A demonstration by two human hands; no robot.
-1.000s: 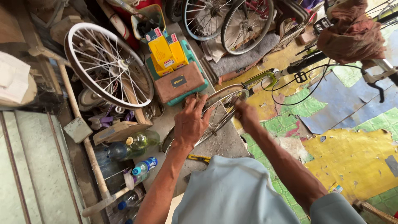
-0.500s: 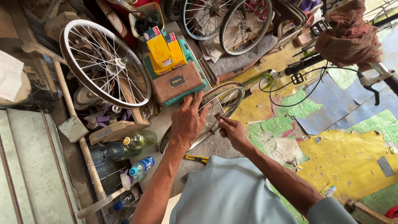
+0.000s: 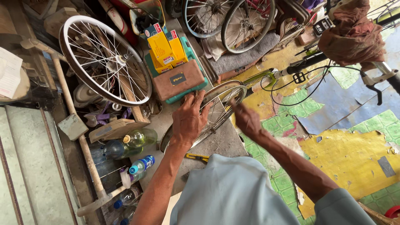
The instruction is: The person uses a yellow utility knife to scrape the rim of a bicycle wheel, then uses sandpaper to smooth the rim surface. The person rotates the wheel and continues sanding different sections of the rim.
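Pale-blue shirt fills the near edge; both forearms reach out from it over the grey table (image 3: 216,143). A small yellow-handled cutter (image 3: 197,157) lies on the table just by the left forearm.

Left hand (image 3: 189,118) rests palm-down w/ fingers spread on a bare bicycle rim (image 3: 208,114), pressing it flat to the table, not clenched round it. Right hand (image 3: 246,118) is a bit blurred, fingers loosely curled at the rim's right side near the table edge; can't tell if it pinches a spoke or tool. Rim has spokes fitted and no tyre. Judging by that, work is mid-way: wheel is laced, hands at the spokes, nothing suggests it's finished.

Room is tight. Rim overhangs the table's right edge, w/ open patchy yellow-green floor (image 3: 354,154) beyond: only free side. Left of the hands, bottles (image 3: 133,139) crowd near the rim. Just beyond, a brown-topped green case (image 3: 179,81) w/ yellow boxes (image 3: 164,46) sits almost touching the rim. Farther left leans a second spoked wheel (image 3: 104,60); more wheels (image 3: 233,21) at the far top.
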